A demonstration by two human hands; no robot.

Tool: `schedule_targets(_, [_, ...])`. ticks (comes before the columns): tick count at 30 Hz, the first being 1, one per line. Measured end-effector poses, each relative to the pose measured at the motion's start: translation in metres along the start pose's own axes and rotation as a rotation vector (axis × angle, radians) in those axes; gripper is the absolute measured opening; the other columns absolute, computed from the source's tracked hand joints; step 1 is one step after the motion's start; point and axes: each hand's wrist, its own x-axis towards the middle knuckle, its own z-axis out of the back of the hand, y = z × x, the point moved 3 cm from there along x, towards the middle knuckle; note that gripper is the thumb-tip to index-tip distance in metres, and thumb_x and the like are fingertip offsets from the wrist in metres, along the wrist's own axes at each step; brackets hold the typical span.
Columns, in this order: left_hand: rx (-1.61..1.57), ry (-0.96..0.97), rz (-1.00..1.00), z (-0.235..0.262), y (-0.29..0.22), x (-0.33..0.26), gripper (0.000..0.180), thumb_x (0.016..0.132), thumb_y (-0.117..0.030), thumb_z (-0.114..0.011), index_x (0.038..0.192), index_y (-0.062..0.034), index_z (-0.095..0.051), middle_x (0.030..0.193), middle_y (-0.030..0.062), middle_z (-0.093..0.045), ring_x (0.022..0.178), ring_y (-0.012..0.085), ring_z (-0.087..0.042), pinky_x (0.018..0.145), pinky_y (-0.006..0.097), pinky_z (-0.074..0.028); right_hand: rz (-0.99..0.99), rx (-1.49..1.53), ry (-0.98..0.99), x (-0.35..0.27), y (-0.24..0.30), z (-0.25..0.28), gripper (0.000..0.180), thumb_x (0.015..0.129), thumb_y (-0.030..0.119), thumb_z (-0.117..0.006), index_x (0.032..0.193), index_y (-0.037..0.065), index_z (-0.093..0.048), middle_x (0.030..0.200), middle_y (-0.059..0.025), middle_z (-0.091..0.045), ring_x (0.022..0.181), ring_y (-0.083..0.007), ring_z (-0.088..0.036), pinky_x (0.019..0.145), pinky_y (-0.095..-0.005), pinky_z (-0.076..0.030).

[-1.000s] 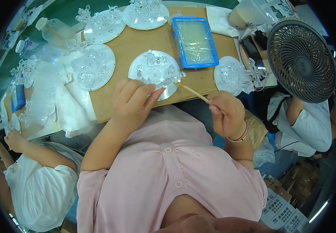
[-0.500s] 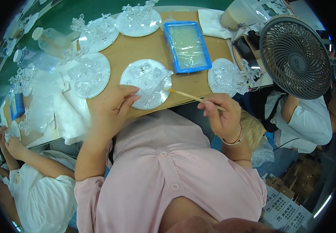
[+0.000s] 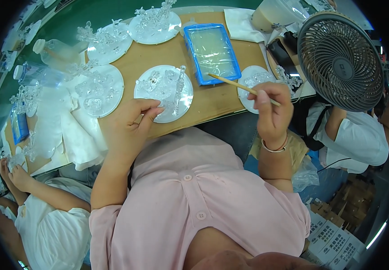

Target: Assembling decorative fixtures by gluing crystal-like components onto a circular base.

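While your right hand (image 3: 273, 111) pinches a stick (image 3: 232, 84), your left hand (image 3: 129, 118) (grip unclear) overlaps the upper-centre disc (image 3: 186, 97), likely brittle, best rim-held.

Looks like a factory workshop, judging by matching round plates (image 3: 187, 95) of clear pieces (image 3: 179, 87) across the tabletop (image 3: 217, 100), co-workers (image 3: 53, 216) in white on both sides, a round fan (image 3: 340, 63) and stacked cartons (image 3: 336, 240).

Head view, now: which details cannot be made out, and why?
In the head view:
Left hand: whether it pinches a tiny piece; its fingers hide this.
Stick: whether its tip touches the blue tray; the overhead angle hides any gap.
Clear pieces: fine shapes, too small.
Tub: part cut off by upper edge.
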Motion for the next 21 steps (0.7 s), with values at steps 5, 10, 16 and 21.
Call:
schedule_targets(5, [-0.035,-0.001,-0.041,-0.004,0.003,-0.004,0.012,0.076,-0.002,-0.074,0.087,-0.0009,-0.070,0.082,0.0088,-0.070,0.071,0.0152,-0.066,0.064,0.024,-0.051,-0.006,0.144,-0.080,-0.015,0.017,0.004,0.006,0.094,0.006,-0.048,0.092,0.001,-0.049,0.080,-0.0140,-0.061,0.064,-0.0100,-0.052,0.058,-0.0204,-0.040])
schedule_targets(10, [-0.049,0.039,-0.037,-0.006,0.001,-0.002,0.013,0.078,0.001,-0.072,0.090,0.0003,-0.070,0.084,0.0087,-0.069,0.074,0.0133,-0.065,0.068,0.023,-0.051,0.126,-0.016,0.147,-0.015,0.010,-0.023,0.001,0.087,0.000,-0.052,0.088,0.000,-0.053,0.075,-0.0127,-0.061,0.063,-0.0175,-0.057,0.059,-0.0263,-0.044])
schedule_targets(16, [-0.084,0.017,0.014,-0.006,-0.001,-0.004,0.012,0.075,0.000,-0.075,0.086,0.0007,-0.070,0.083,0.0100,-0.069,0.072,0.0156,-0.066,0.065,0.024,-0.052,0.114,0.047,0.179,-0.014,0.005,-0.026,0.006,0.085,-0.002,-0.053,0.089,0.001,-0.055,0.076,-0.0122,-0.061,0.061,-0.0221,-0.059,0.055,-0.0289,-0.045])
schedule_targets(21, [-0.079,0.001,0.014,-0.006,-0.001,-0.003,0.012,0.075,0.002,-0.074,0.087,0.0015,-0.070,0.081,0.0098,-0.069,0.072,0.0149,-0.066,0.065,0.024,-0.052,0.200,-0.049,0.127,-0.001,0.003,-0.032,0.004,0.085,-0.001,-0.055,0.089,0.001,-0.056,0.076,-0.0118,-0.060,0.059,-0.0227,-0.058,0.053,-0.0301,-0.044])
